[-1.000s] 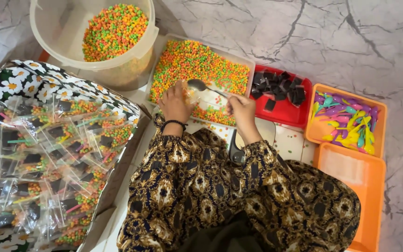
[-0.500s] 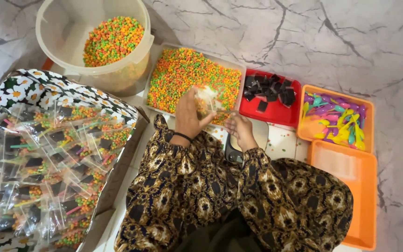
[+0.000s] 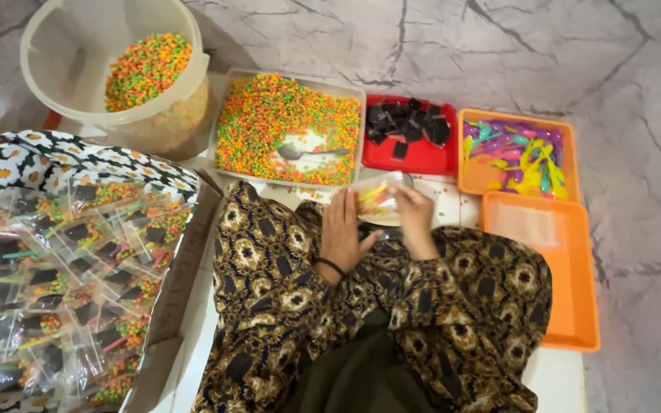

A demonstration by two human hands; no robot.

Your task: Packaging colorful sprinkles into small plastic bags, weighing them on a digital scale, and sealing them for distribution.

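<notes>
Both hands — left hand (image 3: 343,229), right hand (image 3: 412,218) — clamped on a clear bag (image 3: 379,200), steadied near the tray of coloured puffs (image 3: 288,126); spoon (image 3: 307,153) resting inside it.

This looks like a home floor set up for small-scale snack packing: grey-veined marble tiles (image 3: 499,53) fill the top of the frame, and on them sit a plastic bucket (image 3: 55,46) and tray (image 3: 227,115) of coloured puffed snacks. A carton (image 3: 185,275) of filled clear bags (image 3: 63,283) (lined with floral cloth) occupies the lower left.
</notes>
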